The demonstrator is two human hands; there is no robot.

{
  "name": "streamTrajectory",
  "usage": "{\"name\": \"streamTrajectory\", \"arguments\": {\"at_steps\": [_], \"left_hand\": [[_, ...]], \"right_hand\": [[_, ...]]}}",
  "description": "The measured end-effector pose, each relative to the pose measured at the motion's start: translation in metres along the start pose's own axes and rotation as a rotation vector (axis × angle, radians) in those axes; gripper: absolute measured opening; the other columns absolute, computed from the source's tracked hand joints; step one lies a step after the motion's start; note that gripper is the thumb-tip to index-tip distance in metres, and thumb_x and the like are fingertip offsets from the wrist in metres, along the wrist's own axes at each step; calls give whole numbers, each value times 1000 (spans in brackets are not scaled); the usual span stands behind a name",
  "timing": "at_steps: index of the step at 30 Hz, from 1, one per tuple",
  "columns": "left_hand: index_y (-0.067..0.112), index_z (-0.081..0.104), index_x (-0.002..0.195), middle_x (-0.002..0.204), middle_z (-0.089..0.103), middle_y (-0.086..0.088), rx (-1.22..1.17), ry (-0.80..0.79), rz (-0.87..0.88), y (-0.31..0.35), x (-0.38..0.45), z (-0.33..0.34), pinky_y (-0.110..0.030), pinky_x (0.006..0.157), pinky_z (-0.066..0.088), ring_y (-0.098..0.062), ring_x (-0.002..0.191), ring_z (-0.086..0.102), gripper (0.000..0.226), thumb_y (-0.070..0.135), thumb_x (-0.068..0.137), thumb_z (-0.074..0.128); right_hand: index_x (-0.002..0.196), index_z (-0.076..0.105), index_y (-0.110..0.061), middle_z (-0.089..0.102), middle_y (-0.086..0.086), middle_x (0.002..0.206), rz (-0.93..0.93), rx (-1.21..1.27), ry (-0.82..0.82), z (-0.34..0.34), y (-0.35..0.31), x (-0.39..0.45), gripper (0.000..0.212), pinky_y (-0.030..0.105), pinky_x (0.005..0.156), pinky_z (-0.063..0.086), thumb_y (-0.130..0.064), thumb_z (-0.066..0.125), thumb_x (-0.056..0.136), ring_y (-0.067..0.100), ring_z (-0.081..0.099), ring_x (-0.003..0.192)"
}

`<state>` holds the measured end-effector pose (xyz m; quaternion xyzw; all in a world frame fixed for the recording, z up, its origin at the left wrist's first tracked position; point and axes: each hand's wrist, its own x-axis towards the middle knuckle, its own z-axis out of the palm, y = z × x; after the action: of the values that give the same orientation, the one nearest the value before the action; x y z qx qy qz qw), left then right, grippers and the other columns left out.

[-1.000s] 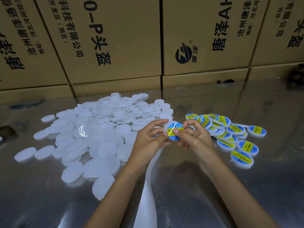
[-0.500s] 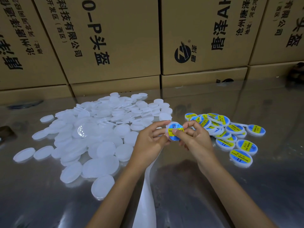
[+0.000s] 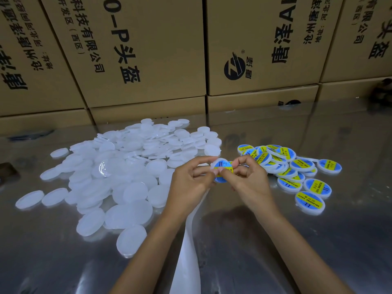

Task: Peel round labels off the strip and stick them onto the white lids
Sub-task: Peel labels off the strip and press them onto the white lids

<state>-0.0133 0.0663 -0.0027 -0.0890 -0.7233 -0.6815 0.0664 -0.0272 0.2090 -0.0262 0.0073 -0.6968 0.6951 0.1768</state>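
Both hands meet at the centre over one white lid (image 3: 222,169) that bears a blue and yellow round label. My left hand (image 3: 191,181) grips the lid's left side with curled fingers. My right hand (image 3: 247,181) pinches and presses the label on the lid's face. The white backing strip (image 3: 187,257) hangs from under my left hand toward the bottom edge. A pile of plain white lids (image 3: 118,172) lies to the left. A pile of labelled lids (image 3: 294,168) lies to the right.
The work surface is a shiny metal table (image 3: 318,240). Stacked cardboard boxes (image 3: 148,49) with black print wall off the far side. A dark object (image 3: 6,169) sits at the left edge.
The lid has tilted a little and my fingers have closed further over the label, hiding more of it. Both hands stay in the same spot.
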Motion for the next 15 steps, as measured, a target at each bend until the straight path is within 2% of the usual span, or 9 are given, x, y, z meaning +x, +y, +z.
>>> {"name": "streamTrajectory", "arguments": {"at_steps": [3,6,8,10,12,15], "left_hand": [[23,75,110,95,78,1,52,44,5,-2,3,-2,-32,79,63,-13,87,75,26,4,92,70],[25,75,107,93,77,3,56,67,-13,-4,5,-1,-27,73,62,-12,86,75,27,4,91,70],[21,74,108,90,78,0,-30,90,-41,-3,5,-1,-25,68,61,-16,82,77,26,1,92,68],[13,72,110,91,78,-8,-184,100,-70,-3,5,-5,-30,70,62,-26,81,77,24,-2,93,64],[9,69,114,95,77,-17,-300,61,-93,-3,5,-9,-37,79,63,-34,87,76,24,-3,94,61],[8,69,116,101,77,-17,-356,-29,-130,-2,4,-6,-36,83,62,-32,96,75,24,1,96,60]], "right_hand": [[81,53,-20,58,5,56,-3,-59,-13,1,3,0,33,31,66,46,-31,84,74,20,57,60],[83,56,-23,60,2,55,12,-81,-13,1,7,1,34,29,64,45,-40,83,72,14,55,57],[88,53,-28,58,-3,55,-42,-156,9,0,8,1,38,33,66,45,-50,79,72,12,53,55],[92,47,-33,53,-9,55,-119,-262,41,-2,9,-1,45,34,63,43,-65,71,71,7,48,51],[89,45,-33,52,-10,57,-155,-346,43,0,8,-3,57,29,58,39,-82,61,65,6,47,50],[84,54,-29,56,-11,63,-214,-532,13,2,8,-7,65,26,56,36,-91,48,67,7,52,58]]}}
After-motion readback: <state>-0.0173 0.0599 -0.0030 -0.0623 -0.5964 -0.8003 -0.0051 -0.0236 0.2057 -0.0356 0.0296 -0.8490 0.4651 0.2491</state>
